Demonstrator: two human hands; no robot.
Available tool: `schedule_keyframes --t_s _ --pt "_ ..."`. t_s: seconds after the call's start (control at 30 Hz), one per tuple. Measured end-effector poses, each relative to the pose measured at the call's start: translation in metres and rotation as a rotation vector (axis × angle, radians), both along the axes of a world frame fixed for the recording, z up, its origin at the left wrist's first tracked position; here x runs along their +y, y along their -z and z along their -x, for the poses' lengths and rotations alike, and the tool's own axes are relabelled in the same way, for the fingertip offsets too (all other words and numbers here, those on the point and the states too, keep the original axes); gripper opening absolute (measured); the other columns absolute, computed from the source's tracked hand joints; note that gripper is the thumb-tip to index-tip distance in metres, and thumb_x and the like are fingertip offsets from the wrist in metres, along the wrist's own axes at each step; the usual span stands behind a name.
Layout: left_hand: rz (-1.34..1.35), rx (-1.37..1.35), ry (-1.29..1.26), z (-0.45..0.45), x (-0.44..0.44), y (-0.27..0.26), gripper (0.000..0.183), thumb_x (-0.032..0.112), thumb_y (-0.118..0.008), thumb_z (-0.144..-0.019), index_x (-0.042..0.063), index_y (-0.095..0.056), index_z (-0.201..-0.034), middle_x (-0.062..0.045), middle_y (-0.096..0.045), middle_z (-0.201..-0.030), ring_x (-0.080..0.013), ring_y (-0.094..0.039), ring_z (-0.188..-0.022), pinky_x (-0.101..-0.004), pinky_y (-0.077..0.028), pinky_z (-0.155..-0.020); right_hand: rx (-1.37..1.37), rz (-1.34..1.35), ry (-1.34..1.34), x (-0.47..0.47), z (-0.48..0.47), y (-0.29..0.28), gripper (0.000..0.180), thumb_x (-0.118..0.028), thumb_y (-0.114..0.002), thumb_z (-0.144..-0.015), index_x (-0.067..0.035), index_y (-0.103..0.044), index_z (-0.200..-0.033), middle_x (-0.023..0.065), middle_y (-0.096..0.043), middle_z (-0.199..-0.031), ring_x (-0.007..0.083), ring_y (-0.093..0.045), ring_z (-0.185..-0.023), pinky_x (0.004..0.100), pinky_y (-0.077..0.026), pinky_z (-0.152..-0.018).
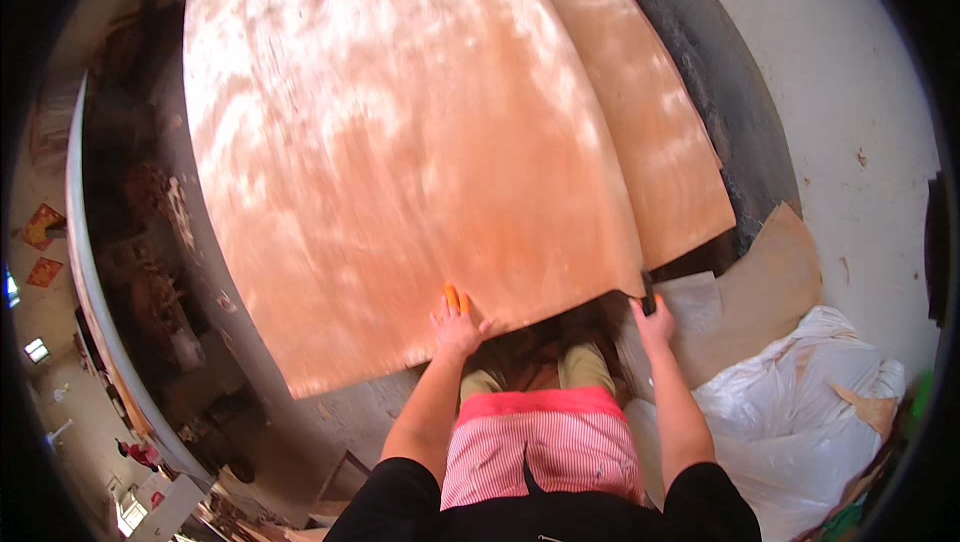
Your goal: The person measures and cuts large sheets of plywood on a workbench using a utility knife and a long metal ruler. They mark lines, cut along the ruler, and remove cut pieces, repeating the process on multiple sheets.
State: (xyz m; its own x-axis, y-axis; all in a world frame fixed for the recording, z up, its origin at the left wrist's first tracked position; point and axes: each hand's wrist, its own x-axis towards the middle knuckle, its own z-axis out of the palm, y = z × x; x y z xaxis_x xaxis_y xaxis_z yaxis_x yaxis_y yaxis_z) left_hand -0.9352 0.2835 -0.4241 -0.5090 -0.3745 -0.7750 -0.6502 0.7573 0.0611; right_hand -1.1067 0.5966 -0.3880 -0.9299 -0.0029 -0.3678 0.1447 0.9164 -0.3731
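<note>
A large, thin sheet of reddish wood veneer (420, 167) spreads before me, its near edge just in front of my legs. My left hand (459, 332) rests palm down on that edge, fingers apart, with orange covers on two fingers. At the sheet's near right corner, my right hand (655, 323) grips a dark tool (648, 294), perhaps a knife; its blade is too blurred to make out. The corner lifts slightly beside the tool. Another veneer sheet (667, 189) lies partly under the first and sticks out to the right.
White plastic sheeting (795, 407) is heaped at the lower right, by a brown board or sheet (765, 302). A pale wall (847, 92) runs along the right. Wood scraps (172, 302) lie at left. Far off at lower left is a person in red (139, 453).
</note>
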Motion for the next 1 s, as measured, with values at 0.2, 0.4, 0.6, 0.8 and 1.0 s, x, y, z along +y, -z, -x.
schedule_keyframes --t_s 0.2,0.4,0.6,0.8,1.0 --pt "-0.016 -0.162 0.048 0.010 -0.006 0.003 0.088 0.066 -0.042 -0.069 0.012 -0.015 -0.134 -0.009 -0.005 -0.141 -0.0241 -0.008 -0.129 -0.0513 -0.009 -0.101 0.241 -0.162 0.048 0.099 -0.022 -0.010 0.024 -0.025 -0.065 -0.065 -0.005 -0.054 -0.072 0.0139 -0.052 -0.070 0.0340 -0.051 -0.068 0.0428 -0.041 -0.059" --pt "-0.081 -0.282 0.056 0.022 -0.009 0.004 0.086 0.067 -0.040 -0.071 0.013 -0.016 -0.133 -0.008 -0.010 -0.140 -0.0231 -0.012 -0.128 -0.0509 -0.012 -0.100 0.368 -0.321 0.055 0.180 -0.023 -0.055 0.021 -0.019 -0.065 -0.064 -0.004 -0.052 -0.070 0.0141 -0.050 -0.068 0.0342 -0.050 -0.066 0.0440 -0.038 -0.057" --pt "-0.187 -0.215 0.011 0.030 -0.026 -0.009 0.071 0.061 -0.038 -0.076 0.011 -0.033 -0.126 -0.010 -0.026 -0.134 -0.0233 -0.030 -0.120 -0.0456 -0.028 -0.095 0.377 -0.315 -0.065 0.195 -0.003 -0.134 0.020 -0.018 -0.064 -0.065 -0.003 -0.051 -0.070 0.0137 -0.049 -0.069 0.0326 -0.049 -0.069 0.0432 -0.039 -0.060" --pt "-0.246 0.121 0.008 0.023 -0.033 -0.040 0.050 0.047 -0.040 -0.081 0.008 -0.051 -0.110 -0.015 -0.054 -0.107 -0.0292 -0.051 -0.099 -0.0366 -0.041 -0.083 0.114 -0.198 0.001 0.142 -0.058 -0.135 0.030 -0.032 -0.061 -0.072 -0.004 -0.052 -0.072 0.0147 -0.052 -0.063 0.0332 -0.052 -0.061 0.0414 -0.039 -0.055" --pt "-0.370 0.321 0.088 -0.021 -0.045 -0.104 0.045 0.044 -0.043 -0.081 0.009 -0.053 -0.108 -0.014 -0.059 -0.097 -0.0317 -0.055 -0.089 -0.0374 -0.044 -0.077 -0.129 0.219 0.153 0.073 -0.156 -0.106 0.020 -0.025 -0.057 -0.078 -0.005 -0.052 -0.073 0.0030 -0.055 -0.055 0.0104 -0.050 -0.043 0.0254 -0.038 -0.039"
